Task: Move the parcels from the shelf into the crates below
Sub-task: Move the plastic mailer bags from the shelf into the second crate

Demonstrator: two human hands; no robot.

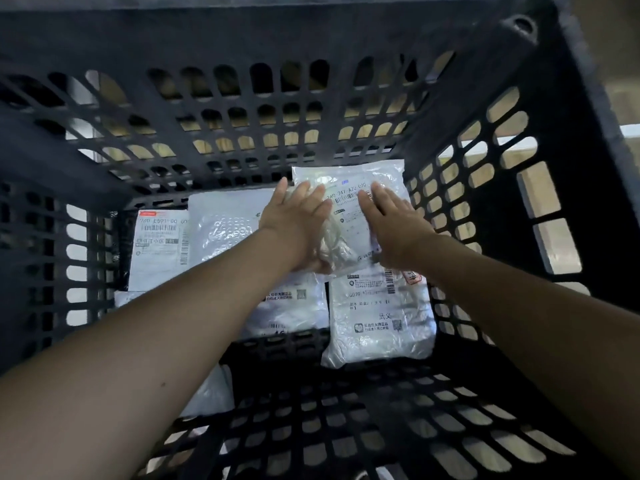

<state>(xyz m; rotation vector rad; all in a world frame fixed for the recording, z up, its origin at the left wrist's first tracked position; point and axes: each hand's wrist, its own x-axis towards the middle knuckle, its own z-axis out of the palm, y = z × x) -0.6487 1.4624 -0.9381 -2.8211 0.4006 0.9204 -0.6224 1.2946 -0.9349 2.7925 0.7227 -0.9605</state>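
Observation:
I look down into a black slotted plastic crate (242, 109). A white plastic parcel (349, 185) with a printed label lies at the far right of the crate's bottom, on top of other parcels. My left hand (294, 223) lies flat on its left edge with the fingers spread. My right hand (391, 226) lies flat on its label, fingers spread too. Neither hand is curled around the parcel. No shelf is in view.
Several more white parcels cover the crate's bottom: a labelled one (159, 247) at the left, a bubble mailer (225, 223) beside it, one (291, 306) under my left wrist, one (381, 320) at the near right. The crate's walls rise on all sides.

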